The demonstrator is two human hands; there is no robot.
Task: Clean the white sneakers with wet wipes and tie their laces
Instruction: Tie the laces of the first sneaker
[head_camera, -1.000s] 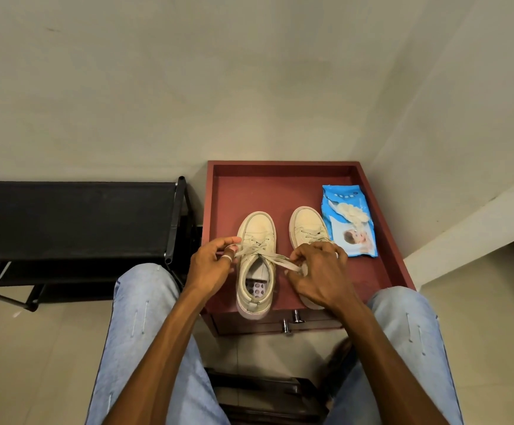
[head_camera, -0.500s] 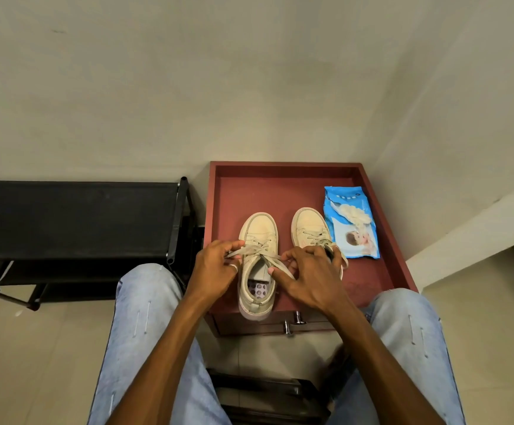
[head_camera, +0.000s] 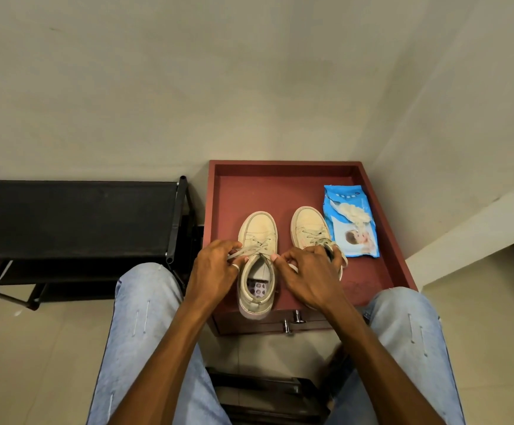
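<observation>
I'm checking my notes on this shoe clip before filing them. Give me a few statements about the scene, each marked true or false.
1. Both hands hold the laces of the left sneaker. True: the left hand and right hand each pinch a lace end.
2. The wipes pack lies left of both sneakers. False: it lies to the right, beside the right sneaker.
3. The sneakers stand on a red cabinet top. True.
4. A black rack stands to the right of the cabinet. False: it stands to the left.
5. The left sneaker's heel sticks out over the cabinet's near edge. True.
</observation>
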